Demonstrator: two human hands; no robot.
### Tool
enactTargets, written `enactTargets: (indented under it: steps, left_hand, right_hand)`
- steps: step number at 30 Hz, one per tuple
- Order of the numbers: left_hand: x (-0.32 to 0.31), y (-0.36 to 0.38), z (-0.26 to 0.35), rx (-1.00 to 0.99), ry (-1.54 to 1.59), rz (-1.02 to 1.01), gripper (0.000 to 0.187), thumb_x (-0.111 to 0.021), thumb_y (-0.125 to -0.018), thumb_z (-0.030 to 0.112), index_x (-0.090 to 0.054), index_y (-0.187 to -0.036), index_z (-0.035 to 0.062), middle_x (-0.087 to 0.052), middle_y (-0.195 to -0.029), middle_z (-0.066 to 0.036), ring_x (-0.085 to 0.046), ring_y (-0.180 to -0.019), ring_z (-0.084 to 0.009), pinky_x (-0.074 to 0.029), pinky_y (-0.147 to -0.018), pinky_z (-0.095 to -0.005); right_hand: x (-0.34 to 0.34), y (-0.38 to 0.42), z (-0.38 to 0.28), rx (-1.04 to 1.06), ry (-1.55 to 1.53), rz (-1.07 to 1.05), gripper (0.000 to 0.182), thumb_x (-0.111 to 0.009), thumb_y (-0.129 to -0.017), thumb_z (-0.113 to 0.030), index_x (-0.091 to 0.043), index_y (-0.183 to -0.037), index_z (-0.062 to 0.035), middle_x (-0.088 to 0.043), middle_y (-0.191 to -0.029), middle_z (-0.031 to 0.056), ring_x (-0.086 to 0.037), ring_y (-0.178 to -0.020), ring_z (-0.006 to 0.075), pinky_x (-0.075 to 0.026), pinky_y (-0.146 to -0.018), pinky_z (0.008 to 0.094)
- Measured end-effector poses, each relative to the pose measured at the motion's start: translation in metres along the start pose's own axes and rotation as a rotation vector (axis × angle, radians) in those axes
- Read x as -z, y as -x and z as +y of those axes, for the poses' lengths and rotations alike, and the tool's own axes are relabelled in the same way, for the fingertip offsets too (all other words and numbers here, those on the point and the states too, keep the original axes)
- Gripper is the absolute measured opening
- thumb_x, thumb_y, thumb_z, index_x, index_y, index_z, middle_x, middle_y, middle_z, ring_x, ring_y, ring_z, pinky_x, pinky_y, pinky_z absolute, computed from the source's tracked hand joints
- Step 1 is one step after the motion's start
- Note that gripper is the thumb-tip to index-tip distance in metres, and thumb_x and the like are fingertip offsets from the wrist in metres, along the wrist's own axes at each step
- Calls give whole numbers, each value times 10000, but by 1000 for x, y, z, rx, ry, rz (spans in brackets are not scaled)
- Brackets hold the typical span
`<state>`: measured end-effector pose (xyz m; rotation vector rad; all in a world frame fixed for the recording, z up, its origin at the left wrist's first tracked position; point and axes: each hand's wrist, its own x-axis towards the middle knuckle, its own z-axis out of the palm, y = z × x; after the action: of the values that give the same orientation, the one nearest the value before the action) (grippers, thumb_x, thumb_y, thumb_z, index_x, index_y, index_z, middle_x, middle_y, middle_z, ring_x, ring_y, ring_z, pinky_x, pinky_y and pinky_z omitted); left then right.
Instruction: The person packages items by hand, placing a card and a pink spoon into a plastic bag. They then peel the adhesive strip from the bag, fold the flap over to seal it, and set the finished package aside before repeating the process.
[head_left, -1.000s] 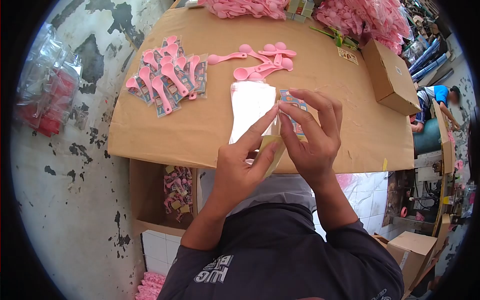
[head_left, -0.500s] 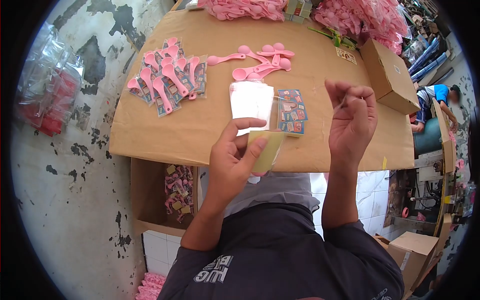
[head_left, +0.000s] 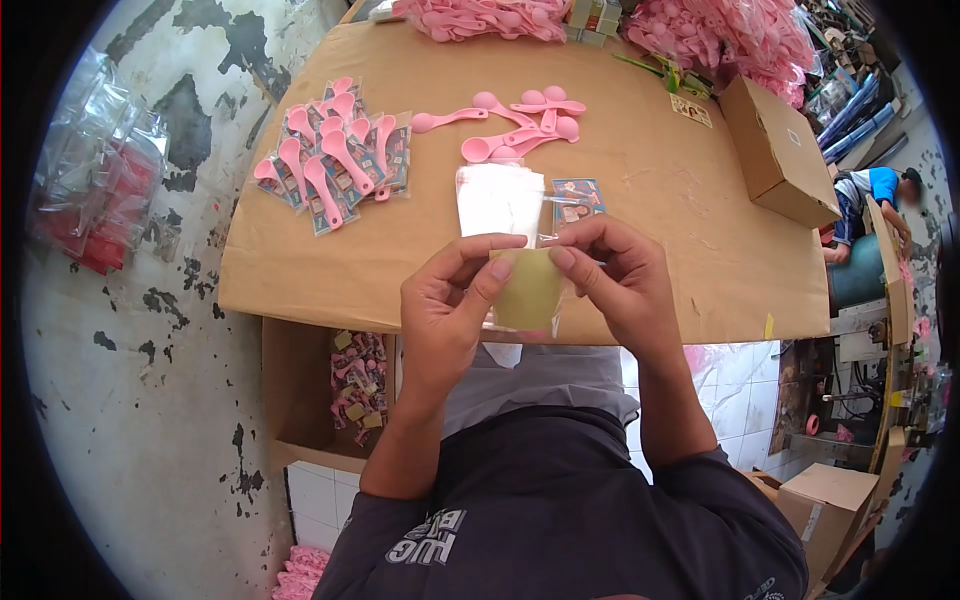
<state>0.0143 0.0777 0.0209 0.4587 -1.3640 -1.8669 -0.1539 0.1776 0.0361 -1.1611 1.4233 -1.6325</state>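
Between my two hands is a clear plastic bag with a plain yellow-green card (head_left: 527, 292) in it, held just over the table's near edge. My left hand (head_left: 440, 305) pinches the card's upper left corner between thumb and forefinger. At the upper right corner, my right hand (head_left: 622, 285) pinches the bag, thumb in front. Right behind the hands lies a stack of shiny clear bags (head_left: 498, 203). Blue printed cards (head_left: 577, 195) lie beside it, partly hidden by my right hand. Farther back are several loose pink measuring spoons (head_left: 515, 128).
Pink spoons packed with blue cards (head_left: 335, 165) form a pile at the left. A cardboard box (head_left: 778, 150) stands at the right edge; bulk pink spoons (head_left: 725, 45) lie at the back. Below the table, an open carton (head_left: 300, 400) holds packed spoons. Another person (head_left: 868, 200) sits far right.
My right hand has come down from the right onto the bag's upper right corner. The bag has been levelled and moved slightly left. Thin clear strips now lie on the table at the right.
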Motion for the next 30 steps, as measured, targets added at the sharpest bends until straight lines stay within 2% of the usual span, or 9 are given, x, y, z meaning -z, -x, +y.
enactTargets:
  steps: [5, 8, 14, 18, 21, 22, 24, 26, 30]
  left_hand:
    - [7, 2, 7, -24, -10, -17, 207, -634, -998, 54, -660, -1186, -28, -751, -972, -132, -703, -895, -127, -540, -817, -259]
    - [15, 2, 0, -166, -65, -72, 161, -607, -1014, 31, -664, -1157, -15, -746, -985, -107, -686, -912, -110, -537, -781, -244]
    - [17, 3, 0, -195, -27, -35, 82, -599, -994, 11, -642, -1056, -23, -698, -904, -47, -647, -844, -71, -501, -765, -230]
    - [21, 3, 3, -143, 141, -102, 73, -565, -967, 3, -618, -1011, -21, -667, -924, -70, -606, -871, -71, -450, -773, -214]
    - [18, 2, -5, -104, 88, -41, 67, -605, -967, 16, -610, -1028, -13, -692, -950, -84, -636, -887, -86, -485, -802, -233]
    - [11, 1, -5, -104, 80, -32, 117, -623, -976, 26, -607, -1083, -19, -711, -985, -104, -667, -923, -119, -526, -812, -254]
    - [2, 0, 2, -101, 70, -26, 170, -641, -985, 35, -604, -1139, -26, -730, -1019, -124, -699, -959, -151, -568, -822, -275]
    - [-3, 0, 11, 83, 92, -136, 314, -672, -978, 50, -576, -1257, -55, -731, -1105, -169, -705, -1013, -178, -592, -855, -300]
    - [1, 0, 4, 140, -6, -185, 360, -666, -977, 26, -572, -1305, -88, -723, -1144, -183, -703, -1017, -185, -587, -888, -320]
  right_hand:
    - [2, -3, -6, -43, -121, -36, 135, -633, -1000, -73, -698, -1110, -29, -676, -919, -9, -516, -693, 16, -414, -586, 183]
    - [-3, -3, -6, -34, -183, -12, 139, -590, -1005, -40, -713, -1069, -36, -653, -903, -16, -500, -680, 9, -377, -563, 183]
    - [2, -4, -5, 86, -83, -113, 190, -541, -992, 2, -728, -964, -17, -635, -883, -10, -499, -670, 25, -367, -580, 185]
    - [0, -3, -9, 199, 29, -102, 172, -558, -981, -8, -728, -955, -11, -620, -860, -14, -488, -686, 19, -361, -592, 191]
    - [-2, -1, -11, 180, 5, -88, 91, -628, -963, -23, -719, -956, -17, -626, -880, -14, -479, -718, 2, -344, -602, 181]
    - [-1, 0, -7, 113, 29, -71, 67, -666, -948, -23, -695, -1008, -21, -620, -900, -21, -478, -734, -6, -343, -607, 176]
    - [1, 0, 0, 45, 49, -52, 133, -704, -932, -23, -672, -1061, -25, -615, -919, -28, -477, -749, -15, -342, -613, 171]
    - [-2, -3, 5, 140, -156, 37, 338, -775, -894, -38, -595, -1180, -40, -588, -945, -47, -455, -730, -25, -330, -599, 163]
    - [-6, -4, 3, 148, -196, 65, 456, -805, -865, -42, -548, -1242, -51, -560, -930, -54, -414, -705, -31, -317, -580, 159]
